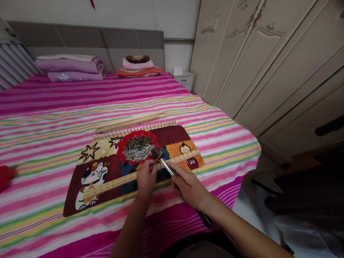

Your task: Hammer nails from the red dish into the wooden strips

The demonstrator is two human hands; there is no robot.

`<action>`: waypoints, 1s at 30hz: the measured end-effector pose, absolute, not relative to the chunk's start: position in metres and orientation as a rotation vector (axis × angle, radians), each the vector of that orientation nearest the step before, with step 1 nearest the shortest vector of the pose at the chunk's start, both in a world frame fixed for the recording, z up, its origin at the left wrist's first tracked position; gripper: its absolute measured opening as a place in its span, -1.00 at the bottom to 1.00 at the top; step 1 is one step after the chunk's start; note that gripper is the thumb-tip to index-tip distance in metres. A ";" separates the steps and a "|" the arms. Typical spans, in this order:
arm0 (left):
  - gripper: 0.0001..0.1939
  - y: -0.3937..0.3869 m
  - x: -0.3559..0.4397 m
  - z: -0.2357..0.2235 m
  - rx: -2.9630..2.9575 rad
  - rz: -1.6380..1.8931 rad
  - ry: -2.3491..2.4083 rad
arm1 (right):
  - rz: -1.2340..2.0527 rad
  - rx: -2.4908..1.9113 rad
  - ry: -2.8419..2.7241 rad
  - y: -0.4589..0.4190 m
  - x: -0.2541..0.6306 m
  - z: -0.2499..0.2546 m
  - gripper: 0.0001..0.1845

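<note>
My right hand [188, 186] is wrapped round a hammer [167, 167] with a shiny metal shaft and a dark head. The hammer's head hovers over the near edge of a red scalloped bowl [120, 147] full of loose nails [138, 147]. My left hand [147, 178] is closed in a pinch above a wooden strip [115, 183] dotted with small holes. A thin nail seems to be between its fingertips, mostly hidden by the fingers and hammer. The strip lies slanted across a dark mat [110, 206] with cartoon pictures.
Behind the bowl, another strip [134, 128] bristles with a row of upright nails. More wooden strips [129, 122] lie beyond it on the striped bed [225, 143]. Folded bedding [72, 66] sits by the headboard. A wardrobe [242, 53] stands right; something red [6, 178] is at the left edge.
</note>
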State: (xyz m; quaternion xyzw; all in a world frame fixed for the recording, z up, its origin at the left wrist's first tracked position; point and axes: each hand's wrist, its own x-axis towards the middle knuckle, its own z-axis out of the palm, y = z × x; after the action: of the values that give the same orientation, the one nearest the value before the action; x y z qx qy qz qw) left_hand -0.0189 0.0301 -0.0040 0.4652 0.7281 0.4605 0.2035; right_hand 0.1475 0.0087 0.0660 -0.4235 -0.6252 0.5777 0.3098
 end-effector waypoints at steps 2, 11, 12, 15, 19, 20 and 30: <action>-0.84 0.030 -0.019 -0.006 1.307 1.269 2.031 | 1.546 -1.152 -1.659 0.010 0.145 0.065 -0.46; -0.81 0.024 -0.020 -0.006 1.309 1.323 2.023 | 1.679 -1.146 -1.303 -0.014 0.172 0.077 -0.47; -0.80 0.021 -0.018 -0.005 1.321 1.317 2.047 | 1.677 -1.167 -1.268 -0.016 0.177 0.076 -0.45; -0.82 0.014 -0.010 -0.001 1.333 1.247 2.158 | 1.676 -1.230 -1.199 -0.023 0.188 0.071 -0.39; -0.87 0.012 0.005 0.004 1.348 1.036 2.251 | 1.637 -1.292 -1.192 -0.028 0.196 0.061 -0.37; -0.89 0.013 0.008 0.005 1.359 0.993 2.266 | 1.634 -1.303 -1.194 -0.028 0.197 0.060 -0.38; -0.74 0.000 0.002 0.006 0.814 1.094 1.894 | 1.626 -1.315 -1.211 -0.031 0.203 0.052 -0.36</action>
State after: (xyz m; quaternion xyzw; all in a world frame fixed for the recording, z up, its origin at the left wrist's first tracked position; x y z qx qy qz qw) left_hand 0.0021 -0.0002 0.0063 0.3209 0.7463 0.4310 0.3928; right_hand 0.2026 -0.0309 0.0518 -0.5086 -0.4687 0.6293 0.3545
